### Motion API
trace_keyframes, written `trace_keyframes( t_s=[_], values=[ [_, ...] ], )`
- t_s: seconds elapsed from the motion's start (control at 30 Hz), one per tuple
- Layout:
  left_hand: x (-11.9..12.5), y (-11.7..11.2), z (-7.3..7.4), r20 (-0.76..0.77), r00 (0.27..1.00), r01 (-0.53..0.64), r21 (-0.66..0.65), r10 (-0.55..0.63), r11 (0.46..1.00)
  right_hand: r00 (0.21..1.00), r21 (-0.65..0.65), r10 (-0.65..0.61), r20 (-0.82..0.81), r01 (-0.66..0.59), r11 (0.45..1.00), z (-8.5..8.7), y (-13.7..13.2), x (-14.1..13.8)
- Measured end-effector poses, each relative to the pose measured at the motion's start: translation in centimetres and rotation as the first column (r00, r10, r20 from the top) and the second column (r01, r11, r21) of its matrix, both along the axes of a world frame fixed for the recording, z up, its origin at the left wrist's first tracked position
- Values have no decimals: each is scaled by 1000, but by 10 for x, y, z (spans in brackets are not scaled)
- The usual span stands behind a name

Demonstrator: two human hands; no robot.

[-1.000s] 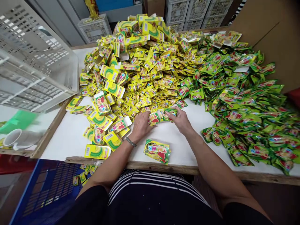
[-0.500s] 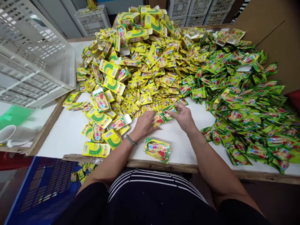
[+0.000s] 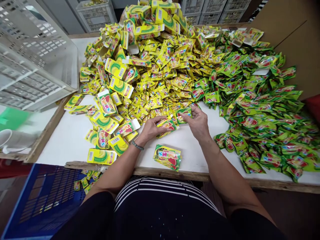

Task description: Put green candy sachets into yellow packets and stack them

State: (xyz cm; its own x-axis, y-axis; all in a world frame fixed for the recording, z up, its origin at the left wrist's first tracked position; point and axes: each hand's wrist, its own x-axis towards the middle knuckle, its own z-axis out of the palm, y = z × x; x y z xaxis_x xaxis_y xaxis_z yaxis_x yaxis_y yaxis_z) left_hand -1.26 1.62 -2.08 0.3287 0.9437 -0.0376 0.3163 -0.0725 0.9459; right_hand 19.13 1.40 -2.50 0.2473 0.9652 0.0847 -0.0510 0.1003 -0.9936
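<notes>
My left hand [image 3: 151, 129] is closed around a small candy box [image 3: 167, 126], yellow and green with a watermelon print, held just over the white table. Beside the box's right end, my right hand [image 3: 198, 121] pinches a green candy packet [image 3: 183, 115] between thumb and fingers. Nearer to me, another candy box [image 3: 167, 157] lies on the table, its printed face up. Behind my hands rises a heap of yellow packets [image 3: 156, 100]. To the right spreads a heap of green packets [image 3: 260, 116].
Several yellow boxes [image 3: 107, 125] lie left of my hands, and more are piled at the back [image 3: 150, 20]. A white crate [image 3: 50, 66] leans at the left, near a white mug [image 3: 17, 141]. Below the wooden table edge [image 3: 160, 170] sits a blue crate [image 3: 50, 200].
My left hand has tilted the box and drawn it slightly left. The green packet in my right hand now stands apart from the box. The whole view has shifted slightly.
</notes>
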Motion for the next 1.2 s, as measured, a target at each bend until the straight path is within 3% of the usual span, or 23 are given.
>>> trace_keyframes(
  t_s=[0.27, 0.37, 0.5, 0.67, 0.93, 1.1, 1.2],
  values=[
    [0, -1, 3, -83, 996, -19, 31, 22, 999, 982, 3, -31, 185, 31, 1000, 5, -4, 3],
    [1, -1, 1, 76, 997, -29, -50, 33, 998, 975, 19, -47, 219, 44, 999, 5, -6, 2],
    [3, -1, -3, 276, 958, -20, -204, 77, 979, 992, 11, 22, 127, -24, 1000, 0, -6, 0],
    [4, -4, 1, 288, 956, 30, -272, 52, 962, 982, -86, 184, 37, -181, 980, 0, -8, 0],
    [6, -7, 15, 382, 921, 108, -448, 80, 887, 928, -66, 201, 313, -190, 980, 2, -11, -2],
    [7, -5, 17, 362, 932, 178, -499, 17, 848, 974, -106, 70, 217, -48, 993, -2, -8, -8],
    [6, -3, 14, 378, 926, 206, -536, 15, 819, 980, -64, -6, 196, 19, 998, 0, -9, -13]
  ],
)
